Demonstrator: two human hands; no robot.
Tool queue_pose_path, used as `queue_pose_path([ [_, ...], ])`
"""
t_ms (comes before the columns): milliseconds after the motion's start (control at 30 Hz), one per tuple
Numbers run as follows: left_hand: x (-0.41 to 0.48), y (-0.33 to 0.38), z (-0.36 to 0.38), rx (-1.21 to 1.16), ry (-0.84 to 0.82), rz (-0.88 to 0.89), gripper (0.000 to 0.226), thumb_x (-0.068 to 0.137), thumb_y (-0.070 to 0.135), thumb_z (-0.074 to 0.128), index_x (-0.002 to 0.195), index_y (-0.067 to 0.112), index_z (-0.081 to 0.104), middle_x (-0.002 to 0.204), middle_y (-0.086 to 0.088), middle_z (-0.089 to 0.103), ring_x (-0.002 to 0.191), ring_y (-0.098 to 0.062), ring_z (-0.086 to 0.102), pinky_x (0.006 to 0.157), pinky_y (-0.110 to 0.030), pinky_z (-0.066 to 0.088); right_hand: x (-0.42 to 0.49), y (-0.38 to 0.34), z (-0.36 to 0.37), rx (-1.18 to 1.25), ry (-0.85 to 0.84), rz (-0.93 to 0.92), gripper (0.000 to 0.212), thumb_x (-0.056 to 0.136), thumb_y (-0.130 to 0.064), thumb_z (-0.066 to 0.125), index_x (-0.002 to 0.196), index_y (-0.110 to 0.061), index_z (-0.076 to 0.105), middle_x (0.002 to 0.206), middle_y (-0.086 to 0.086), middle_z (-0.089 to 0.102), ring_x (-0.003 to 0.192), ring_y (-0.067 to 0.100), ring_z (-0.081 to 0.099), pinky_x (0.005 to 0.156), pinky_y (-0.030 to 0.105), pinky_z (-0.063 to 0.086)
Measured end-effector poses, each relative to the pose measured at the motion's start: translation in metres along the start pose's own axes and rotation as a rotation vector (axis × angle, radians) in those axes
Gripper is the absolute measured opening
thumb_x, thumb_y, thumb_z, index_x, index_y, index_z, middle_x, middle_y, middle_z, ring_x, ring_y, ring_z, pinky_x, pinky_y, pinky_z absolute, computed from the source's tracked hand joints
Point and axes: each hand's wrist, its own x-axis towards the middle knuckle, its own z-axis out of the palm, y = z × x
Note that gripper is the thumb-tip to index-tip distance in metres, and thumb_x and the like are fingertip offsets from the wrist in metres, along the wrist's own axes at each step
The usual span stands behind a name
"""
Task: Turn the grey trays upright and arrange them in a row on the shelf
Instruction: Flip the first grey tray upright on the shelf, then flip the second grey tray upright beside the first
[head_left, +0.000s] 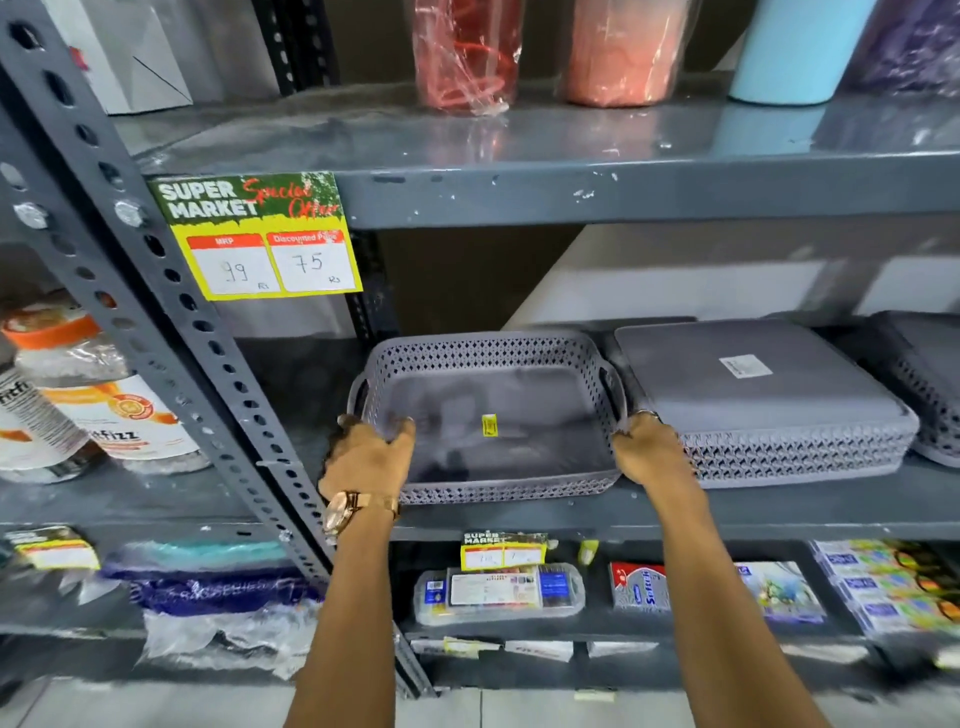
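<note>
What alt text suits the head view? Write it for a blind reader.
Both hands, left hand and right hand, grip an upright grey tray on a metal shelf. Beside it, an upside-down grey tray awaits turning.

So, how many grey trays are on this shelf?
3 grey perforated plastic trays: one upright held by both hands, one upside down beside it, one cut off at the right edge. More may be hidden.

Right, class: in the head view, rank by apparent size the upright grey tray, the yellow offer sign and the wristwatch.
1. Upright grey tray, held by left hand and right hand.
2. Yellow offer sign.
3. Wristwatch, though it is nearest the camera.
</note>
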Motion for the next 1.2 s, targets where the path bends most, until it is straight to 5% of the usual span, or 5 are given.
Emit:
queue_pose_path([
  [233, -0.028, 0.043, 0.024, 0.215, 0.075, 0.304, 0.090, 0.085, 0.049, 0.058, 0.150, 0.001, 0.019, 0.156, -0.026, 0.017, 0.146, -0.039, 0.013, 0.119, -0.051, 0.015, 0.007, 0.011, -0.024, 0.133, 0.033, -0.071, 0.022, 0.091, -0.024, 0.054, 0.073, -0.011, 0.056, 0.086, 0.022, 0.062, 0.080, 0.036, 0.058, 0.071, 0.034, 0.045],
  [433, -0.087, 0.146, 0.070, -0.215, -0.140, 0.585, 0.065, 0.088, 0.034, 0.063, 0.140, 0.002, 0.041, 0.139, -0.020, 0.050, 0.131, -0.035, 0.045, 0.106, -0.039, 0.036, 0.038, 0.044, -0.102, 0.172, 0.270, -0.225, 0.030, 0.088, -0.027, 0.062, 0.084, 0.002, 0.071, 0.087, 0.023, 0.073, 0.088, 0.038, 0.068, 0.080, 0.040, 0.053],
  [600, -0.119, 0.214, 0.119, -0.311, -0.475, 0.505, 0.070, 0.086, 0.041, 0.065, 0.142, 0.009, 0.039, 0.142, -0.012, 0.048, 0.131, -0.029, 0.047, 0.108, -0.040, 0.041, 0.080, 0.115, -0.166, 0.101, 0.328, -0.139, 0.041, 0.086, -0.031, 0.063, 0.107, 0.005, 0.066, 0.114, 0.027, 0.067, 0.108, 0.042, 0.061, 0.091, 0.045, 0.050],
  [900, -0.139, 0.257, 0.177, 0.029, -0.121, 0.301, 0.075, 0.083, 0.057, 0.056, 0.137, 0.008, 0.041, 0.142, -0.025, 0.041, 0.131, -0.041, 0.039, 0.109, -0.045, 0.035, 0.145, 0.194, -0.225, 0.214, 0.047, 0.041, 0.063, 0.085, -0.026, 0.070, 0.132, 0.007, 0.044, 0.135, 0.026, 0.052, 0.120, 0.040, 0.052, 0.093, 0.042, 0.046],
  [1200, -0.124, 0.265, 0.194, -0.366, -0.152, -0.001, 0.119, 0.059, 0.092, 0.025, 0.146, 0.011, 0.034, 0.145, -0.025, 0.043, 0.131, -0.042, 0.043, 0.110, -0.052, 0.033, 0.161, 0.206, -0.223, 0.544, -0.100, 0.033, 0.040, 0.088, -0.006, 0.063, 0.126, 0.000, 0.055, 0.118, 0.012, 0.064, 0.100, 0.022, 0.057, 0.072, 0.027, 0.046],
])
